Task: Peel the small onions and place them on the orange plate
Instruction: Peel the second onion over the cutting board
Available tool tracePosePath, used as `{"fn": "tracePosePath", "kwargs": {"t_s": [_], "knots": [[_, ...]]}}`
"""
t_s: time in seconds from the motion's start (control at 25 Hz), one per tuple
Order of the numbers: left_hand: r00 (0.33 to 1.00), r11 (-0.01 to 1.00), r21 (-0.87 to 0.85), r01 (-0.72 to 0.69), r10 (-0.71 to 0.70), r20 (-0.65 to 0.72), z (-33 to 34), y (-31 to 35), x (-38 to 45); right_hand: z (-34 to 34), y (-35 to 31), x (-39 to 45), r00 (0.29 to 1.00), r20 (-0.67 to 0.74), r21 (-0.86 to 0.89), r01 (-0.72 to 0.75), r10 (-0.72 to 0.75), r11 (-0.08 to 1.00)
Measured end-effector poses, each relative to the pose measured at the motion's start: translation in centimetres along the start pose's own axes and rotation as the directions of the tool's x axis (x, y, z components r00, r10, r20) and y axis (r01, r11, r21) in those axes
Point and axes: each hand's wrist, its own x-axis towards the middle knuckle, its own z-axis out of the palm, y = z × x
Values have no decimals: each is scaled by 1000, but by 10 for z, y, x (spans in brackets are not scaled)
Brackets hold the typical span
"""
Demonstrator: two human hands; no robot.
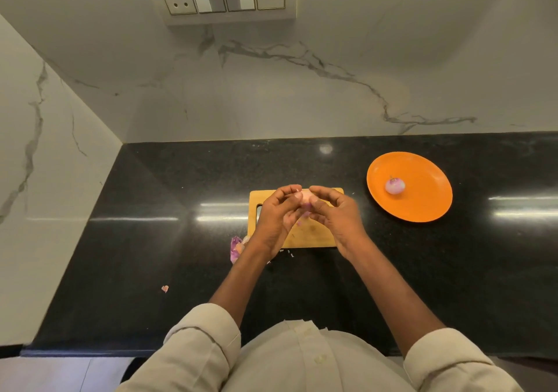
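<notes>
**Peeling over the board, one onion already plated**

Both hands work a small pinkish onion (305, 199) held in the air above the rectangular light wooden cutting board (314, 234), probably so loose skin drops there instead of across the black polished stone desk (151, 240). The left hand (276, 213) and the right hand (338, 210) meet over the board's far edge, fingers curled and pinching the onion from both sides — thumbs near its top. A peeled pale-purple small onion (394, 186) sits near the middle of the round orange plate (422, 207), which stands toward the desk's right, well apart from the board, keeping finished pieces away from the scraps. A heap of purple onion skins (236, 248) lies at the board's near-left corner.

The fingers hide most of the held onion — how much skin remains cannot be told. A dark slot at the board's left edge is partly covered by the left hand.
</notes>
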Motion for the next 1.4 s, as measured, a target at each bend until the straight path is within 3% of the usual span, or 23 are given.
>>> {"fn": "tracePosePath", "kwargs": {"t_s": [0.12,0.36,0.48,0.84,1.08,1.28,1.4], "knots": [[999,999,29,-25,26,-38,5,1,-2,0,-3,-3,994,9,-142,111,-110,984],[988,980,185,-72,96,-123,19,4,-5,1,-4,-5,976,-34,-119,210,-216,970],[979,980,178,-84,114,-168,21,4,-8,1,-3,-8,979,-30,-120,195,-200,973],[979,949,282,-144,179,-102,27,19,-11,-2,-10,-9,972,18,-195,232,-233,953],[968,959,242,-144,187,-167,18,22,-9,2,-8,-3,977,-15,-213,206,-214,955],[981,957,236,-166,185,-63,13,28,-11,3,-8,-2,987,-36,-110,153,-158,982],[974,923,328,-203,225,-31,14,28,-10,5,-8,-1,982,-34,-109,183,-187,977]]}}
